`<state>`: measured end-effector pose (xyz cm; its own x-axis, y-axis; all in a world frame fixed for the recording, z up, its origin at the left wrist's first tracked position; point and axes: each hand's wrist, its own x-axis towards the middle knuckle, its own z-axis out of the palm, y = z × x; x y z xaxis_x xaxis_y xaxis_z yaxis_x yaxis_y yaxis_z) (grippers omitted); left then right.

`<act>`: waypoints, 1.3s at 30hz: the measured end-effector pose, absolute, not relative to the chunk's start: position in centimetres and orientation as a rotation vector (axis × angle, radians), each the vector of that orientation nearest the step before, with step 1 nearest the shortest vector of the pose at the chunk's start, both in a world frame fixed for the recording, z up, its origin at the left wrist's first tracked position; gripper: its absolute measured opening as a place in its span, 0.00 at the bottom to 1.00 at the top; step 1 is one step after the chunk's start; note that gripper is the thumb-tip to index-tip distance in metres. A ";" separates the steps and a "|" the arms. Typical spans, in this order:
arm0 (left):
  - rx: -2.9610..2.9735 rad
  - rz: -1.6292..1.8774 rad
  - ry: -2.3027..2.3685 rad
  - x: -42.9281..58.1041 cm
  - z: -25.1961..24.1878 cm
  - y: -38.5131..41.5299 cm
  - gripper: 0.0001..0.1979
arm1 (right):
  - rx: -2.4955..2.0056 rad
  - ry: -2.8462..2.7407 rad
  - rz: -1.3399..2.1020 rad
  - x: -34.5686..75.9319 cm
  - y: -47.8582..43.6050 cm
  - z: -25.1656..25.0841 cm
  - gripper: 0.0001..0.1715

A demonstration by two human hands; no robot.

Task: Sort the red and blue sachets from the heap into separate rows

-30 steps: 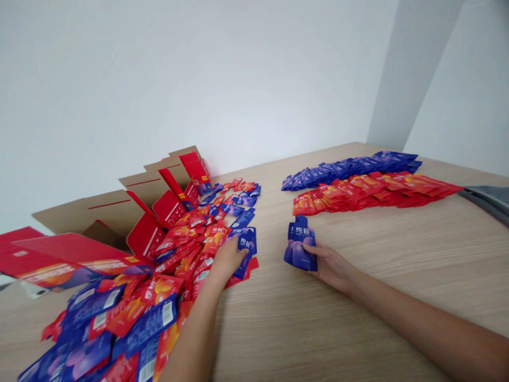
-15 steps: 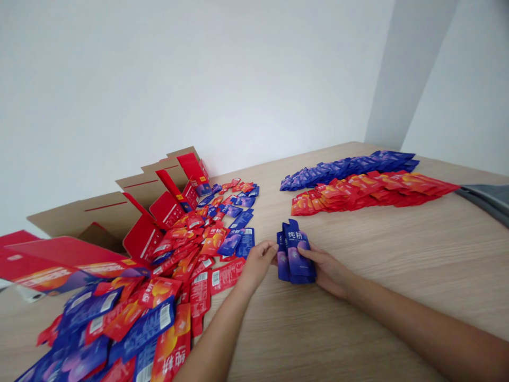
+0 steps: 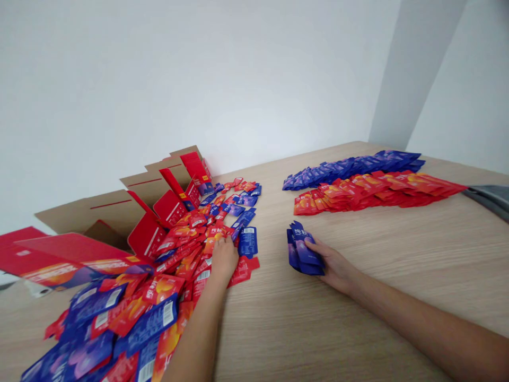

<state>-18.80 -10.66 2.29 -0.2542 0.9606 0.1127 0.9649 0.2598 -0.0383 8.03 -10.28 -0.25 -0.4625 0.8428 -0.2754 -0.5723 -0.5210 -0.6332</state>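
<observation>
My right hand (image 3: 332, 262) grips a small fanned stack of blue sachets (image 3: 304, 249), purple fruit and white characters facing up, just above the table. My left hand (image 3: 225, 259) is down on the right side of a loose heap of red and blue sachets. Its fingers are bent together against the sachets beside a red sachet (image 3: 213, 241) with orange fruit; what lies between the fingertips is hidden. A blue sachet (image 3: 248, 242), barcode side up, lies just right of that hand, and a red sachet (image 3: 242, 270) is partly under the wrist.
Open red cardboard boxes (image 3: 139, 233) lie on their sides at the left, with sachets spread before them. At the back right are an overlapping row of blue sachets (image 3: 350, 168) and a row of red sachets (image 3: 374, 192). A dark grey item (image 3: 491, 199) sits at the right edge.
My left hand has left the blue stack and moved left into the loose heap. My right hand keeps the stack, now slightly farther right and more tilted.
</observation>
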 end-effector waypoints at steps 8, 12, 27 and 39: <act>-2.044 -0.411 -2.029 -14.8 3.7 -11.9 0.22 | -0.792 -0.428 2.047 8.6 -9.3 -0.7 0.07; -2.294 -0.225 -1.967 -9.2 2.0 -13.3 0.21 | -0.761 -0.448 2.018 8.5 -9.3 -0.4 0.09; -2.339 -0.730 -2.731 -9.1 0.9 -12.1 0.14 | -0.685 -0.561 1.942 7.7 -10.2 -0.3 0.12; -2.316 -2.088 -2.498 -6.0 0.3 -14.4 0.15 | -0.694 -0.651 1.789 7.4 -10.8 0.8 0.25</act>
